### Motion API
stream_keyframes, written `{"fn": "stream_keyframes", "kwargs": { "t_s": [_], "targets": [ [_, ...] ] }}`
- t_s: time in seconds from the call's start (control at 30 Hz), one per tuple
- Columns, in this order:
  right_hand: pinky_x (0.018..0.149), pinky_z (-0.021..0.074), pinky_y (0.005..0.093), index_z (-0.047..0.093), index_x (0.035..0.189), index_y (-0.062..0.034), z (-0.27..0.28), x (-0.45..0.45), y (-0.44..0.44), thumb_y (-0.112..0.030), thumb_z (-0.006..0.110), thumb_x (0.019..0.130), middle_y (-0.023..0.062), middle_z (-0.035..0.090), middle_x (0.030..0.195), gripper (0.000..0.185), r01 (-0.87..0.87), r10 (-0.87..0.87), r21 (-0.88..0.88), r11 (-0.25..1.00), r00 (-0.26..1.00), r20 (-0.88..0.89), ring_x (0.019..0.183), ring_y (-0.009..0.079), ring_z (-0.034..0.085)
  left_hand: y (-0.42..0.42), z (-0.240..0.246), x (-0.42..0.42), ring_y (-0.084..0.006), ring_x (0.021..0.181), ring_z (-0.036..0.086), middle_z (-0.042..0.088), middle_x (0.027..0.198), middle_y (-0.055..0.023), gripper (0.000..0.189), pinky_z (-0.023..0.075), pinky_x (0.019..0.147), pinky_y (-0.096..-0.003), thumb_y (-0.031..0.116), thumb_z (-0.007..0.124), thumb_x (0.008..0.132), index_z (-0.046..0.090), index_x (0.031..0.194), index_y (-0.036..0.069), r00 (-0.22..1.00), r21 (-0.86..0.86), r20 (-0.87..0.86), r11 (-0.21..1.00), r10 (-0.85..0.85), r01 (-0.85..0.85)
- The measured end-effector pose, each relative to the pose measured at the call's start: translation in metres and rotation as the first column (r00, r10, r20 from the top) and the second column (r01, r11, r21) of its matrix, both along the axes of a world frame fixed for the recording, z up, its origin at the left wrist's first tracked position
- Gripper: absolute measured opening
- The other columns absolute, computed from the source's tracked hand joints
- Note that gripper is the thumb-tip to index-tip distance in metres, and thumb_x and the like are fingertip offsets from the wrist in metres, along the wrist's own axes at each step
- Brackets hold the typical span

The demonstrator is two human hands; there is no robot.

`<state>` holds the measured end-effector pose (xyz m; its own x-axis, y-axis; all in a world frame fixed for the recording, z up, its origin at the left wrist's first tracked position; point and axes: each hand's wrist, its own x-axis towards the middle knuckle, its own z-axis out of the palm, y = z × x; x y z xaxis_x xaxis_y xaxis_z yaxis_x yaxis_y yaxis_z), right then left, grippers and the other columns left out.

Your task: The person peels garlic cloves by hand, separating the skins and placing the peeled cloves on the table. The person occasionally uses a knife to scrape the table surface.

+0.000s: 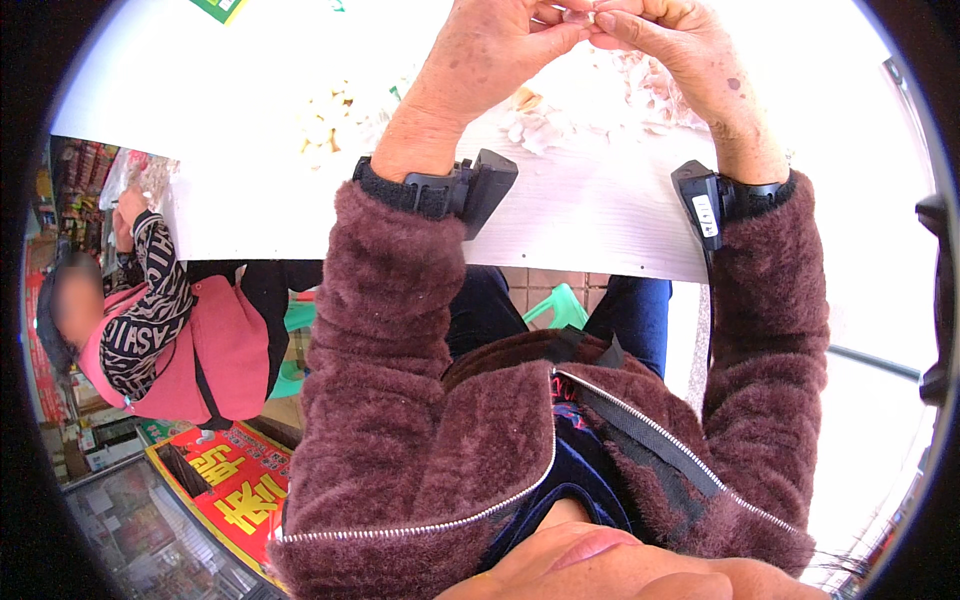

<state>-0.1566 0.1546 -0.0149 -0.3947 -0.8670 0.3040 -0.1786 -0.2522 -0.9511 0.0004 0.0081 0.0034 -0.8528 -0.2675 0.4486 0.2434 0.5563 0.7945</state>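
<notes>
At the top edge of the view my left hand (487, 56) and my right hand (686, 56) meet fingertip to fingertip. Between them they pinch a small pinkish-white piece (578, 16), which looks like a garlic clove. The fingers partly cover it, and the frame cuts off some of both hands. Under my wrists, on the white table (570, 217), lie loose pale garlic skins (541, 129). Pinkish garlic or its skins (654, 88) are heaped beside my right hand. Left of my left wrist are scattered several pale yellow peeled cloves (324, 120); glare washes out their edges.
A person in a pink vest (229, 337) sits at the table's left side, hands at a clear plastic bag (154, 180). A green packet (219, 9) lies at the far left. A red sign (232, 480) and a glass display case (127, 517) stand lower left. Black devices (487, 191) are strapped to my wrists.
</notes>
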Motion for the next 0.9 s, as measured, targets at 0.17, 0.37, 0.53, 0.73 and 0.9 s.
{"fn": "stream_keyframes", "kwargs": {
  "t_s": [0.17,0.37,0.53,0.73,0.9],
  "targets": [
    [0.081,0.0574,0.0245,0.074,0.101,0.0034,0.001,0.001,0.002,-0.014,0.072,0.098,0.0067,0.075,0.093,0.018,-0.012,0.012,0.002,1.000,0.998,-0.061,0.085,0.0113,0.070,0.004,0.002,0.003,-0.0118,0.085,0.071,0.075,0.089,-0.0106,0.012,0.0580,0.075,-0.0268,0.004,0.071,0.096,0.070,0.102,-0.006,1.000,-0.071,-0.017,0.997,0.012,-0.013],
    [0.079,0.0585,0.0256,0.071,0.096,0.0037,0.002,0.007,-0.003,-0.010,0.068,0.100,0.0071,0.074,0.090,0.014,0.015,-0.018,-0.037,0.999,0.996,-0.086,0.083,0.0121,0.070,0.003,0.009,0.007,-0.0108,0.080,0.070,0.076,0.086,-0.0104,0.013,0.0564,0.071,-0.0266,0.005,0.072,0.095,0.070,0.100,-0.006,0.999,-0.161,-0.011,0.986,0.046,-0.048],
    [0.078,0.0593,0.0257,0.069,0.096,0.0036,0.002,0.010,-0.006,-0.009,0.066,0.100,0.0079,0.073,0.090,0.014,0.069,-0.072,-0.057,0.996,0.996,-0.052,0.082,0.0127,0.071,-0.001,0.007,0.006,-0.0109,0.081,0.070,0.076,0.089,-0.0105,0.013,0.0571,0.073,-0.0265,0.005,0.071,0.095,0.069,0.102,-0.006,0.999,-0.097,-0.018,0.995,0.027,-0.029],
    [0.078,0.0593,0.0252,0.069,0.097,0.0035,0.003,0.013,-0.005,-0.010,0.065,0.101,0.0070,0.072,0.092,0.014,0.092,-0.092,-0.092,0.992,0.996,0.010,0.082,0.0125,0.071,-0.001,0.002,0.002,-0.0114,0.088,0.071,0.074,0.097,-0.0078,0.016,0.0576,0.079,-0.0252,0.004,0.070,0.096,0.067,0.109,-0.005,0.997,0.034,-0.056,0.997,-0.062,0.063],
    [0.078,0.0597,0.0257,0.069,0.097,0.0039,0.002,0.014,-0.002,-0.009,0.064,0.101,0.0082,0.072,0.092,0.014,0.109,-0.107,-0.089,0.990,0.994,0.034,0.082,0.0135,0.071,0.001,0.003,0.003,-0.0115,0.090,0.070,0.073,0.096,-0.0063,0.016,0.0583,0.083,-0.0257,0.005,0.067,0.099,0.067,0.110,-0.007,0.999,0.020,-0.035,0.999,-0.028,0.028]
  ]
}}
